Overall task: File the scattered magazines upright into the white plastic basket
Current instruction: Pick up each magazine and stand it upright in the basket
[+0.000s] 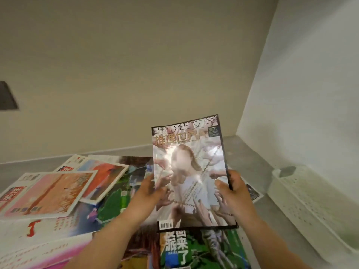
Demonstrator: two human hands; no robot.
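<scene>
A glossy black-edged magazine (191, 167) with a pale cover figure stands nearly upright above the floor, held by both hands. My left hand (149, 193) grips its left edge and my right hand (234, 193) grips its right edge, thumb on the cover. Several other magazines lie flat and overlapping on the grey floor: a pink one (48, 193) at the left, an orange one (103, 177) behind it, a green one (200, 249) under the held magazine. The white plastic basket (310, 208) sits at the right, by the wall, with no magazine visible in it.
Beige walls meet in a corner behind the basket. A small dark object (287, 170) rests on the basket's far rim. Bare grey floor (250, 152) lies between the magazine pile and the basket. A dark panel (7, 96) shows on the left wall.
</scene>
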